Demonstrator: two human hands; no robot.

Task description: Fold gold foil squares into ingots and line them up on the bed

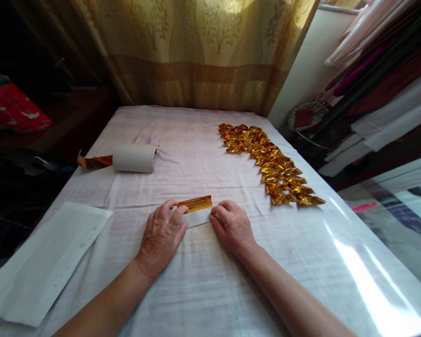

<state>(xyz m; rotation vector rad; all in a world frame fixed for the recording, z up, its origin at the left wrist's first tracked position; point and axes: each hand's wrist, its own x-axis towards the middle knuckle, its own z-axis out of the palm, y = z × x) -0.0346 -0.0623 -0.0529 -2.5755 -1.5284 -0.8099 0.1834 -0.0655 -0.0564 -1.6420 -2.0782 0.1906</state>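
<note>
A small sheet of gold foil paper (200, 203) with a white side lies on the cloth-covered table, partly folded so that a gold strip shows above a white band. My left hand (163, 228) grips its left end between thumb and fingers, covering that end. At the right end, my right hand (232, 225) pinches the corner with thumb and forefinger. To the right stand several folded gold foil pieces (279, 166), set close together in slanting rows.
A white cardboard tube (134, 158) with a gold foil strip (96, 162) coming out lies at the back left. White paper sheets (51, 262) rest at the left edge of the table (196, 295). A patterned curtain (196, 51) hangs behind; clothes (389, 93) hang at the right.
</note>
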